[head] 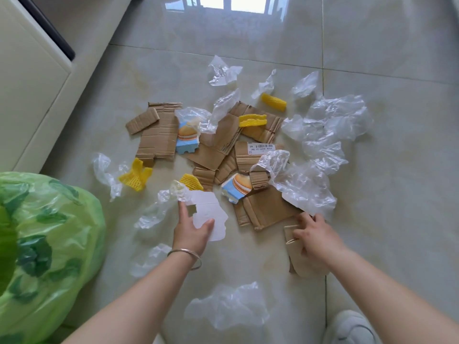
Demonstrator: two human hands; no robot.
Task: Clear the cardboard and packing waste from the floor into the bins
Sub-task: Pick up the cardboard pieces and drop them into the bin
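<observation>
Torn brown cardboard pieces (159, 135) lie scattered over the tiled floor, mixed with crumpled clear plastic (323, 125) and yellow foam netting (273, 101). My left hand (190, 230) pinches a white card piece (211, 214) between thumb and fingers, low over the floor. My right hand (315, 234) rests on a brown cardboard piece (301, 259) at the near right, fingers curled over its edge. A bin lined with a green plastic bag (49, 244) stands at the left.
A pale cabinet (27, 95) runs along the left wall. More clear plastic (228, 304) lies near my feet, and a white shoe (352, 326) shows bottom right. Printed box scraps (187, 140) lie among the cardboard.
</observation>
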